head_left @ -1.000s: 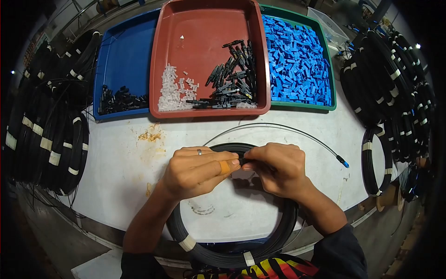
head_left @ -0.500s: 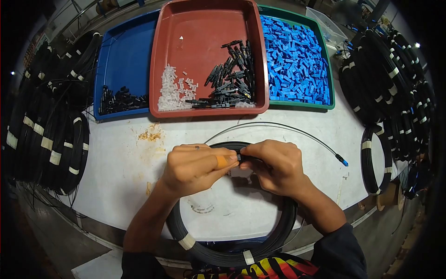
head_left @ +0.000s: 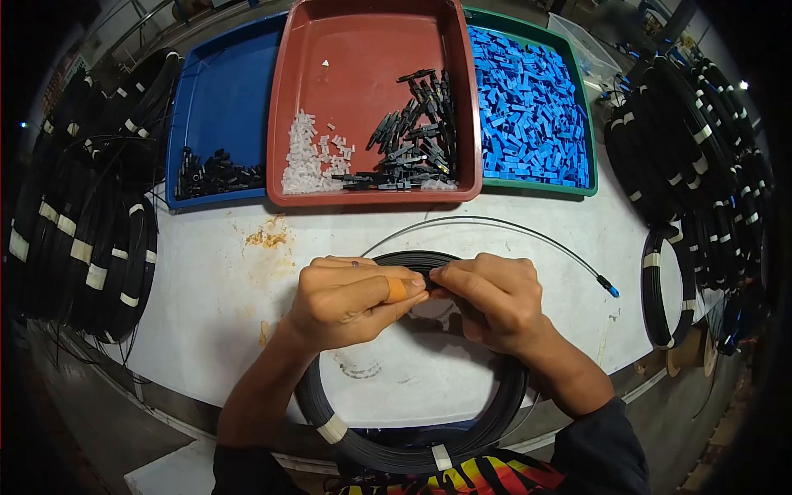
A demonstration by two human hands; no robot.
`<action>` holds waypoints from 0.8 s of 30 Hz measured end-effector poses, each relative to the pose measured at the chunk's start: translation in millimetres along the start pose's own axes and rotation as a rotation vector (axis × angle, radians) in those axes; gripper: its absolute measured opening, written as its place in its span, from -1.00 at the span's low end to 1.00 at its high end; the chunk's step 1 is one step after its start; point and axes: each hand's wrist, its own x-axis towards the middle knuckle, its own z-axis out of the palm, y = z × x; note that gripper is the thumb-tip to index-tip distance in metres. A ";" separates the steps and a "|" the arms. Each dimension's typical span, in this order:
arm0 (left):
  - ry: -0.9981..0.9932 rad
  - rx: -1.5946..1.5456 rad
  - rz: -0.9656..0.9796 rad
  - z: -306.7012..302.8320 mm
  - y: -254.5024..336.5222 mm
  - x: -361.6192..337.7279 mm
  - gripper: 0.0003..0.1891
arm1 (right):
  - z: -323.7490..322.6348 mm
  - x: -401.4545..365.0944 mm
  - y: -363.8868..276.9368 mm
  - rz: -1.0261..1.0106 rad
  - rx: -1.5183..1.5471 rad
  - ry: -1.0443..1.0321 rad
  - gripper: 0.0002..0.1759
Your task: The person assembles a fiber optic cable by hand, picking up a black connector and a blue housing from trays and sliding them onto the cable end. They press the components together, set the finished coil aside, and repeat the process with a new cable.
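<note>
A coil of black cable, bound with white tape, lies on the white table in front of me. Over its far edge my left hand, with an orange band on one finger, pinches something small and dark. Fingertips of my right hand are pinched just beside it, and what they grip is mostly hidden. One cable end arcs away to the right and finishes in a black connector with a blue tip.
Behind the coil stand a blue tray with black parts, a red tray with clear and black parts, and a green tray full of blue parts. Coils hang at left and right.
The small dark piece between my fingertips shows less than before. My right hand has shifted slightly; the camera view has moved a little.
</note>
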 end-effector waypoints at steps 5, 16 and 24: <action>-0.073 0.176 0.258 3.4 1.1 -0.9 -0.90 | -4.3 -5.0 2.5 0.188 0.182 -0.200 -0.72; -0.095 0.177 0.190 2.1 2.1 -2.9 -0.91 | -6.0 -3.5 -0.5 0.087 -0.010 -0.198 -0.63; -0.052 0.143 0.083 -3.1 3.6 1.2 -0.91 | -0.7 -0.5 -2.2 0.115 0.010 -0.144 -0.62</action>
